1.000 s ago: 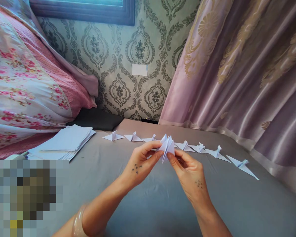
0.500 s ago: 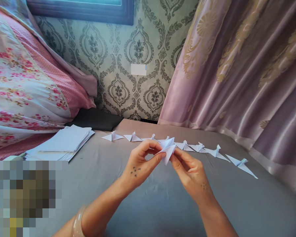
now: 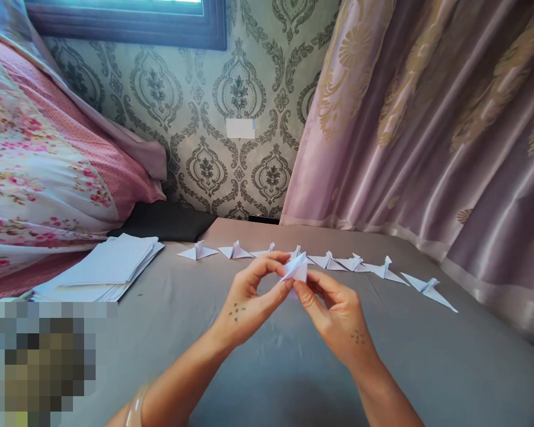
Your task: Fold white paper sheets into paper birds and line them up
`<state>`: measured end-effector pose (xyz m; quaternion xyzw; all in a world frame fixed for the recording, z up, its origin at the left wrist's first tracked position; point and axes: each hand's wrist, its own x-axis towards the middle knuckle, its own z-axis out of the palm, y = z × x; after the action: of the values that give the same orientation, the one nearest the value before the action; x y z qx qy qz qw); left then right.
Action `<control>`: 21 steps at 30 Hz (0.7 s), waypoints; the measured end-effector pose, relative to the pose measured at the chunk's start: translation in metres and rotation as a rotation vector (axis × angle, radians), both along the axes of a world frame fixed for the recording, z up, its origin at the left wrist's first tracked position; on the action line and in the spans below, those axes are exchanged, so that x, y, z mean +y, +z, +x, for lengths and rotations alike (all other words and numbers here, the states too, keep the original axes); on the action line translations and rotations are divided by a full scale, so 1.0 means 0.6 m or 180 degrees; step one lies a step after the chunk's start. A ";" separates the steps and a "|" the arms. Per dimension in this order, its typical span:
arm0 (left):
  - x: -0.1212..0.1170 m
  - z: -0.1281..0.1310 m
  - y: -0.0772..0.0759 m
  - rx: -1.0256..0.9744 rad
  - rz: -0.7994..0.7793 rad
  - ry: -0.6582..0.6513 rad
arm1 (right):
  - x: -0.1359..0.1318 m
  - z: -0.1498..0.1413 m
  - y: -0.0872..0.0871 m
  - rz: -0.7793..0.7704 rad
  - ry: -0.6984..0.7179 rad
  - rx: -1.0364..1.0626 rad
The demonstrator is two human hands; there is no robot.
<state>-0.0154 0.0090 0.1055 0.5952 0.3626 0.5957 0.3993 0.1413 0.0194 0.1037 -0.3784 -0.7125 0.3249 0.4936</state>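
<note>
A folded white paper piece [image 3: 299, 270] is held up between both hands over the grey sheet. My left hand [image 3: 249, 296] pinches its left side between thumb and fingers. From the right, my right hand [image 3: 333, 305] grips its lower right edge, thumb in front and fingers behind. Behind the hands runs a row of several folded paper birds, among them a paper bird [image 3: 198, 252] at the left end and another paper bird [image 3: 429, 289] at the right end. Part of the row is hidden by my hands and the held paper.
On the left lies a stack of white paper [image 3: 102, 264], with a folded black cloth [image 3: 171, 222] behind it. A floral curtain [image 3: 40, 166] hangs at the left and a mauve curtain [image 3: 382, 118] at the right. The grey sheet [image 3: 267, 367] covers the surface. The lower left corner is pixelated.
My right thumb has shifted up and left onto the front of the folded paper, and less of the paper shows between the hands. The whole view has shifted slightly.
</note>
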 end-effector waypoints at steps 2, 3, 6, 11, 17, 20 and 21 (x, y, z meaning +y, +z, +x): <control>0.000 0.002 0.001 -0.0339 -0.0272 -0.0277 | -0.002 0.000 0.003 0.0025 -0.0067 -0.0031; 0.001 0.004 0.000 -0.0468 -0.0370 -0.0334 | -0.003 -0.001 0.004 0.0035 -0.0096 -0.0032; 0.002 0.008 -0.001 -0.0655 -0.0507 -0.0304 | -0.003 -0.002 0.005 0.0111 -0.0170 0.0008; 0.005 0.014 -0.007 -0.0774 -0.0562 -0.0180 | -0.001 -0.002 0.005 0.0310 -0.0264 0.0024; 0.004 0.016 -0.008 -0.0780 -0.0380 -0.0217 | 0.001 0.001 0.004 0.0437 -0.0236 -0.0019; 0.001 0.011 -0.003 -0.0579 -0.0410 -0.0324 | 0.001 0.002 0.004 0.0420 -0.0179 -0.0077; 0.001 0.009 -0.001 -0.0560 -0.0424 -0.0335 | 0.000 0.003 0.004 0.0418 -0.0166 -0.0102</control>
<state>-0.0098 0.0096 0.1046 0.5309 0.3332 0.5984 0.4990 0.1429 0.0192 0.1061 -0.3687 -0.7300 0.2584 0.5142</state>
